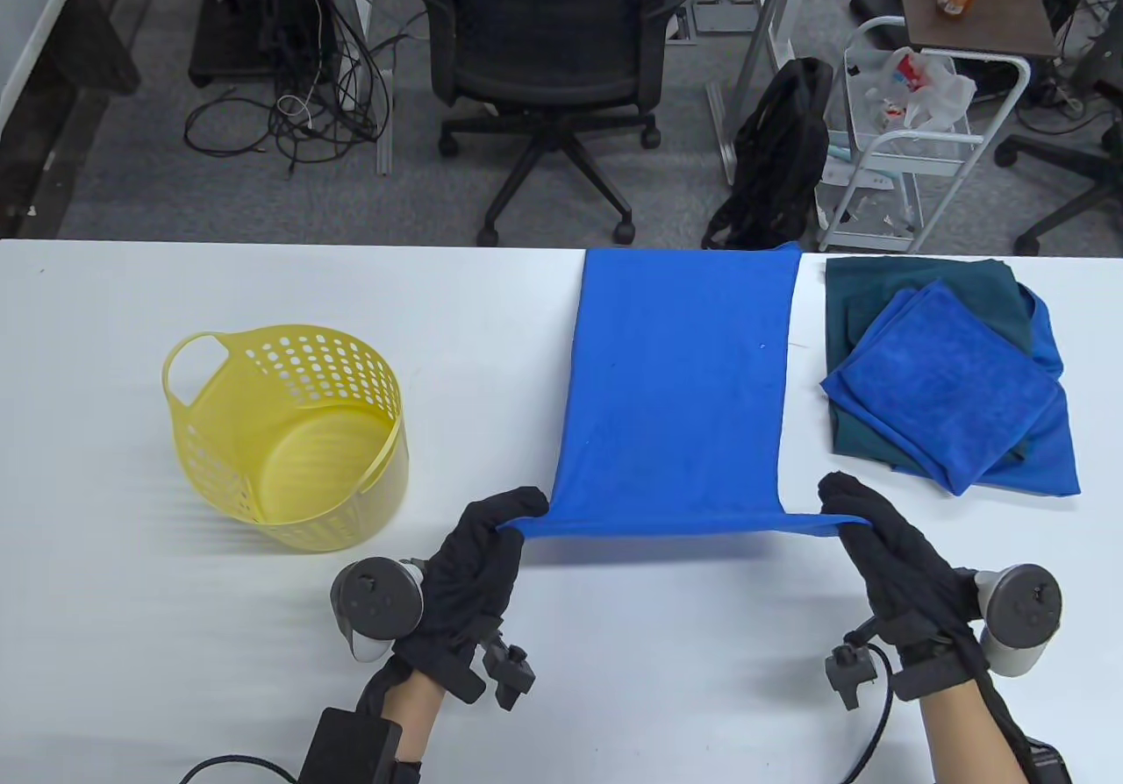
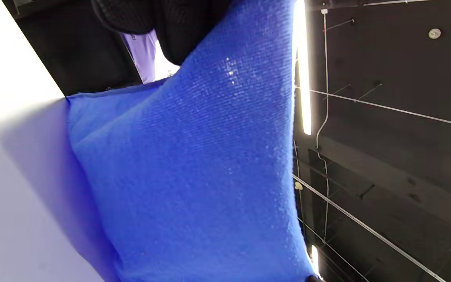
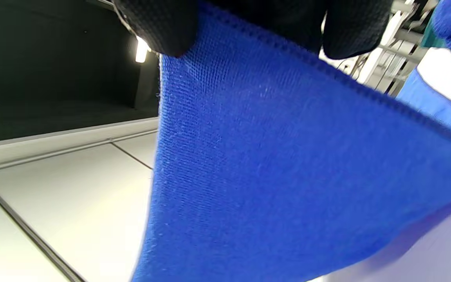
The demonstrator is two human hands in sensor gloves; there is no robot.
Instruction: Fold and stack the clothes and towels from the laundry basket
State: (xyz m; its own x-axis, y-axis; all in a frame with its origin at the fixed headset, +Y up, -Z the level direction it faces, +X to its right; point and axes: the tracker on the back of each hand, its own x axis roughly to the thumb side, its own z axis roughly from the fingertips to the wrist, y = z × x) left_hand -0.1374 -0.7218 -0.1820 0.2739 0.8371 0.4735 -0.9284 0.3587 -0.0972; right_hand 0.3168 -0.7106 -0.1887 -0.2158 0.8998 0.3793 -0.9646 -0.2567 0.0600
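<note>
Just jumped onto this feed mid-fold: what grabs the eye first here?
The bright blue towel spread down the table's middle, its near edge lifted: the left hand and right hand each pinch a corner. Left of it, a yellow laundry basket stands empty; at the right lies a stack of folded towels, blue and dark teal.

Table view is taken from above & in front, angled down over the white table (image 1: 263, 644) toward office floor beyond; whole work area is covered at mid range. Left wrist view is set v. close under the blue towel (image 2: 194, 176), tilted up at the ceiling. Right wrist view is likewise pressed close, tilted upward. Towel & table are shared by all 3 views
</note>
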